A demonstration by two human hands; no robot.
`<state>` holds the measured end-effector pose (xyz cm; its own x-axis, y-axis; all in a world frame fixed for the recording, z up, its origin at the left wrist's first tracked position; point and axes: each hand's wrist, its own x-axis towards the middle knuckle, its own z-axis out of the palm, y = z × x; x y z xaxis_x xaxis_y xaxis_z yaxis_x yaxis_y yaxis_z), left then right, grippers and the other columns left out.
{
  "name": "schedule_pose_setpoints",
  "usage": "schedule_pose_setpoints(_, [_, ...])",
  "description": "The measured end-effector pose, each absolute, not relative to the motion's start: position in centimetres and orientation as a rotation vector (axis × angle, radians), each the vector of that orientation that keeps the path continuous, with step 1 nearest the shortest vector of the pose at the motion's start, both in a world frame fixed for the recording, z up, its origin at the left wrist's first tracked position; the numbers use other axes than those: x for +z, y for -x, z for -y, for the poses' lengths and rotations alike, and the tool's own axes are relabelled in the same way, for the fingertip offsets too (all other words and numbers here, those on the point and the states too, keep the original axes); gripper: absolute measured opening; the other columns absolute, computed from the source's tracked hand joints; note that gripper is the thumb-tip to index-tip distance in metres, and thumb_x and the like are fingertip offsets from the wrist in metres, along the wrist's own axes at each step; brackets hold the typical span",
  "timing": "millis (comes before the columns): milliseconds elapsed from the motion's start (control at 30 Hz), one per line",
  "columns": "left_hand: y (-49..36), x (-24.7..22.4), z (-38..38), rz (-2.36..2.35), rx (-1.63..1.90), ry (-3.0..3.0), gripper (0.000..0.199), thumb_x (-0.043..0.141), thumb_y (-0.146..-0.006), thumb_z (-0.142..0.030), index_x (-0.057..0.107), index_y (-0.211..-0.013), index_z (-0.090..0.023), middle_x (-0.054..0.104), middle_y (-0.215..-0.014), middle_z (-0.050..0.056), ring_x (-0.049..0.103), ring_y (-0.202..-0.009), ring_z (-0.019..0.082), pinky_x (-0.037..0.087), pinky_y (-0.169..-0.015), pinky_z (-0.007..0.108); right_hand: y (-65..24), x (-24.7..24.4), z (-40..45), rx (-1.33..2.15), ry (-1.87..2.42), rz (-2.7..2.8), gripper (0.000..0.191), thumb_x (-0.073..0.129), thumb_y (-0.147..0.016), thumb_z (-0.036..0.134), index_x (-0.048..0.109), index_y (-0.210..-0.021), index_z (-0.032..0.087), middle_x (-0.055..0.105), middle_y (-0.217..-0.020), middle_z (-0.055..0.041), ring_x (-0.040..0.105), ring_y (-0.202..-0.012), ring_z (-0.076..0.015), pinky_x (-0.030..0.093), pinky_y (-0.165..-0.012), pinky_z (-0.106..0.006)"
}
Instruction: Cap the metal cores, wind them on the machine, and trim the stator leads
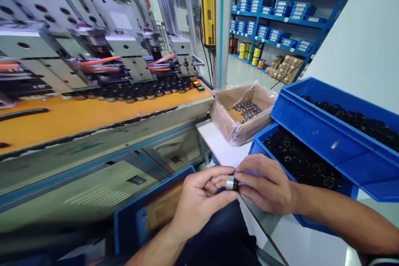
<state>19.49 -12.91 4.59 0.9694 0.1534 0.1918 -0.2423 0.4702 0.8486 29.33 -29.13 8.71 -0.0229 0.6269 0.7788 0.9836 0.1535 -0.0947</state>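
Observation:
Between my two hands is a small ring-shaped part [231, 183], silvery metal on its left side and black on its right. My left hand [204, 197] grips the metal side between thumb and fingers. From the right, the fingertips of my right hand [268, 185] press on the black side. Both hands are above my lap, just left of the lower blue bin [257, 143], which holds many black plastic pieces [299, 158]. Fingers partly cover the ring, so its far side is hidden.
A plastic-lined cardboard box [224, 126] with small metal rings stands ahead. An upper blue bin [324, 133] overlaps the lower one. On the left, a machine [124, 50] stands behind an orange worktop [93, 120] lined with several dark cylindrical parts [137, 91]. Another blue bin [116, 224] sits below.

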Motion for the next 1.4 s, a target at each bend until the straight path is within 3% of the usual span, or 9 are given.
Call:
schedule_pose_setpoints(667, [-19.23, 4.47, 13.04, 0.088, 0.216, -1.009, 0.035, 0.086, -0.067, -0.006, 0.080, -0.099, -0.021, 0.081, -0.088, 0.006, 0.076, -0.077, 0.015, 0.061, -0.074, 0.019, -29.22, 8.91, 29.12, -0.690, 1.530, 1.747, 0.016, 0.063, -0.091, 0.011, 0.063, -0.104, 0.003, 0.067, -0.092, -0.0154, 0.065, -0.088, -0.0198, 0.062, -0.077, -0.033])
schedule_pose_setpoints(1000, [-19.02, 4.75, 12.96, 0.107, 0.214, -1.012, 0.034, 0.086, -0.068, -0.008, 0.080, -0.098, -0.023, 0.081, -0.087, 0.004, 0.076, -0.077, 0.014, 0.060, -0.074, 0.017, -29.13, 8.74, 29.27, -0.722, 1.564, 1.755, 0.016, 0.063, -0.091, 0.011, 0.063, -0.106, 0.007, 0.067, -0.094, -0.0131, 0.066, -0.088, -0.0186, 0.063, -0.075, -0.032])
schedule_pose_setpoints(1400, [-19.16, 4.71, 12.95, 0.101, 0.189, -1.003, 0.033, 0.088, -0.066, -0.011, 0.081, -0.097, -0.021, 0.082, -0.087, 0.007, 0.077, -0.076, 0.017, 0.062, -0.073, 0.021, -29.26, 8.98, 29.23, -0.763, 1.515, 1.800, 0.016, 0.066, -0.089, 0.010, 0.066, -0.101, 0.001, 0.068, -0.091, -0.0161, 0.066, -0.089, -0.0210, 0.062, -0.079, -0.035])
